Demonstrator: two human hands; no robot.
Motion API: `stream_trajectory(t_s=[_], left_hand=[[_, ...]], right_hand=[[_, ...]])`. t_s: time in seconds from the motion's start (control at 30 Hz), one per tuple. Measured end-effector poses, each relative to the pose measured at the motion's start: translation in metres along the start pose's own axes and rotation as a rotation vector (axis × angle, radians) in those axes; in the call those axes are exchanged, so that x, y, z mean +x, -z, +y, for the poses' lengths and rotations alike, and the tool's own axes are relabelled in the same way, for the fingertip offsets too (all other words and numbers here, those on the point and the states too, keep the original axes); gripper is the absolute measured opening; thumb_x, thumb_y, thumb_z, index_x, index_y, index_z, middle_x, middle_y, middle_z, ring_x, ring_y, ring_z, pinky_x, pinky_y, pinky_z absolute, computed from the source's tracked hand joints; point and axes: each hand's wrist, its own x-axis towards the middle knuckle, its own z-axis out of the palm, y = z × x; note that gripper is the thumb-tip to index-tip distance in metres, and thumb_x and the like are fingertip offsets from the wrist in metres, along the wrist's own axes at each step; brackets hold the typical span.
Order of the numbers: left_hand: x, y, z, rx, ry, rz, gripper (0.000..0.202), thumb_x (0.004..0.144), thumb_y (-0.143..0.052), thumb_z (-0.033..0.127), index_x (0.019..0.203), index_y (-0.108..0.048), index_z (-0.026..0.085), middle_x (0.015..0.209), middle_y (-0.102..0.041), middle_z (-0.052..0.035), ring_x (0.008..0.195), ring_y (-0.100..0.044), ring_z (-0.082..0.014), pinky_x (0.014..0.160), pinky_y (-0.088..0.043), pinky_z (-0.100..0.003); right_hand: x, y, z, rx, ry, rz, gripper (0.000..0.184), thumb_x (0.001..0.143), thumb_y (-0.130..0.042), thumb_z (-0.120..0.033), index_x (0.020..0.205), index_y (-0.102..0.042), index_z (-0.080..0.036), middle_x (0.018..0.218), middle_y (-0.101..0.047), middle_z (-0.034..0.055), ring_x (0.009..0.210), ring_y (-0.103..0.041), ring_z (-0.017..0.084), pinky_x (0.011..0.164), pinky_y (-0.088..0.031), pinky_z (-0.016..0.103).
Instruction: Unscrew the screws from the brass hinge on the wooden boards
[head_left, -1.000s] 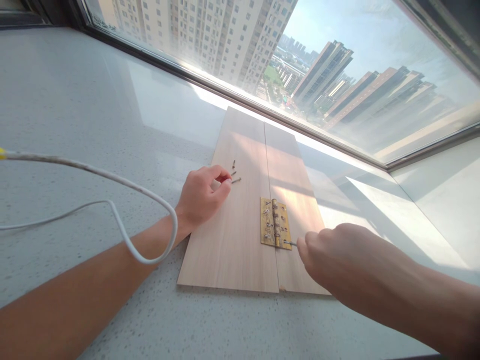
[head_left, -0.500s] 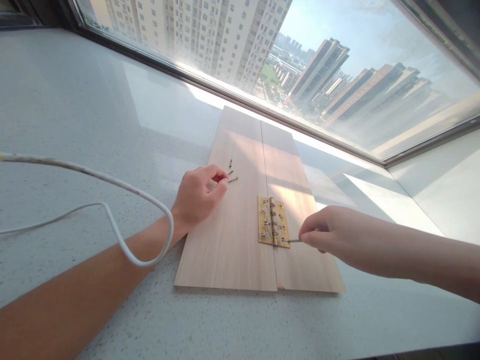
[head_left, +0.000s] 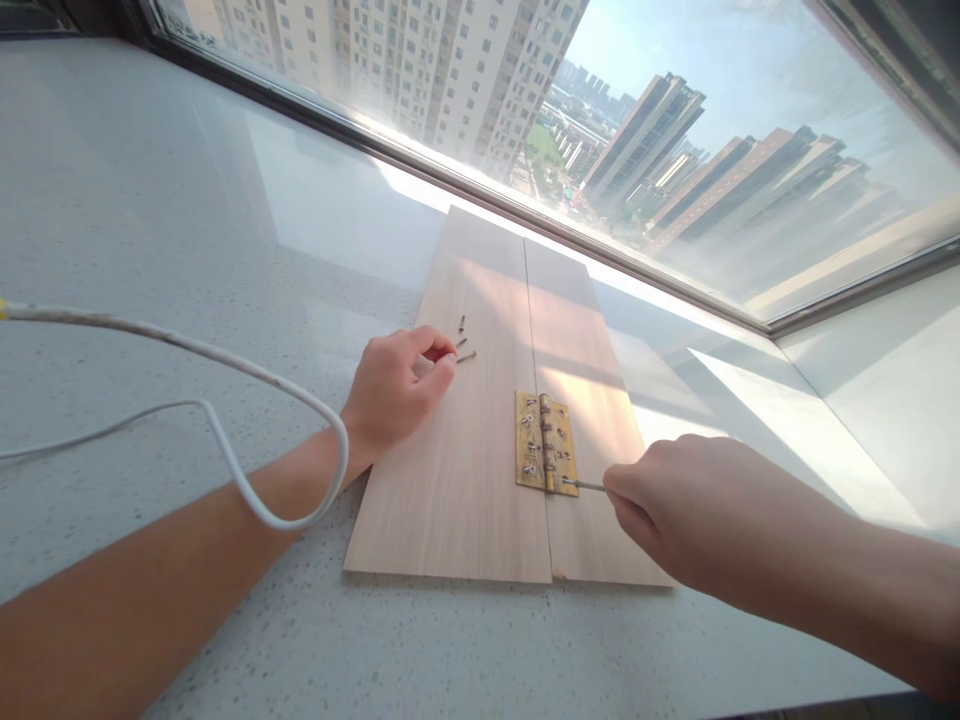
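Your right hand is clamped on a thin-shafted tool; your fist hides its far end. The shaft points left to the brass hinge, whose long axis follows the boards' seam. Your left hand curls beside screws; whether it pinches one, I cannot tell.

The right hand grips a slim metal tool whose tip meets the lower right corner of a worn brass hinge, which spans the seam between two pale wooden boards. The left hand rests on the wider board, thumb and forefinger beside loose screws. A white cable loops over the left forearm; beyond the speckled counter, a window shows tall buildings.
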Motion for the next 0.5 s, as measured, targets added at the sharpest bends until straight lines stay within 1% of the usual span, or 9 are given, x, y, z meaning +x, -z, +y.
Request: stream_trajectory(t_s=[0.07,0.17,0.27,0.37,0.43,0.5], left_hand=[[0.000,0.000,0.000,0.003,-0.004,0.001,0.015,0.080,-0.052,0.023,0.076,-0.065,0.017,0.074,-0.068,-0.0014,0.063,-0.058,-0.0141,0.059,-0.043,-0.026],[0.001,0.000,0.000,0.018,-0.014,0.004,0.014,0.079,-0.052,0.023,0.076,-0.065,0.017,0.074,-0.069,-0.0011,0.063,-0.058,-0.0140,0.061,-0.043,-0.027],[0.001,0.000,0.000,0.017,-0.017,0.005,0.013,0.079,-0.052,0.023,0.076,-0.064,0.017,0.076,-0.068,-0.0012,0.067,-0.059,-0.0148,0.062,-0.044,-0.026],[0.000,0.000,0.001,0.009,-0.022,-0.002,0.013,0.080,-0.052,0.023,0.077,-0.064,0.018,0.077,-0.068,-0.0015,0.070,-0.060,-0.0156,0.061,-0.044,-0.025],[0.000,0.001,0.001,0.011,-0.026,-0.002,0.014,0.080,-0.052,0.024,0.077,-0.064,0.018,0.076,-0.068,-0.0016,0.070,-0.060,-0.0158,0.060,-0.044,-0.025],[0.000,0.001,0.000,0.016,-0.024,-0.001,0.014,0.080,-0.052,0.024,0.077,-0.064,0.018,0.076,-0.067,-0.0016,0.069,-0.060,-0.0157,0.060,-0.044,-0.025]], right_hand=[[-0.002,0.000,-0.002,-0.063,0.067,-0.015,0.019,0.068,-0.052,-0.006,0.056,-0.054,-0.021,0.049,-0.050,0.0016,0.040,-0.040,0.015,0.041,-0.019,0.029],[-0.004,0.002,-0.002,-0.157,0.174,-0.020,0.021,0.062,-0.055,0.000,0.065,-0.061,-0.020,0.052,-0.055,0.0023,0.042,-0.046,0.017,0.040,-0.018,0.028],[-0.005,0.007,0.001,-0.279,0.315,0.035,0.023,0.063,-0.055,0.002,0.071,-0.064,-0.018,0.057,-0.060,0.0042,0.043,-0.049,0.017,0.042,-0.018,0.029],[-0.003,0.013,0.003,-0.365,0.463,0.098,0.023,0.065,-0.057,0.002,0.069,-0.064,-0.019,0.061,-0.061,0.0042,0.048,-0.049,0.017,0.046,-0.019,0.030],[-0.002,0.016,0.002,-0.346,0.479,0.114,0.021,0.065,-0.058,0.001,0.065,-0.063,-0.019,0.062,-0.059,0.0040,0.053,-0.048,0.017,0.048,-0.019,0.030],[-0.002,0.015,0.000,-0.259,0.383,0.112,0.019,0.066,-0.059,0.000,0.062,-0.062,-0.019,0.061,-0.056,0.0041,0.053,-0.046,0.017,0.048,-0.018,0.030]])
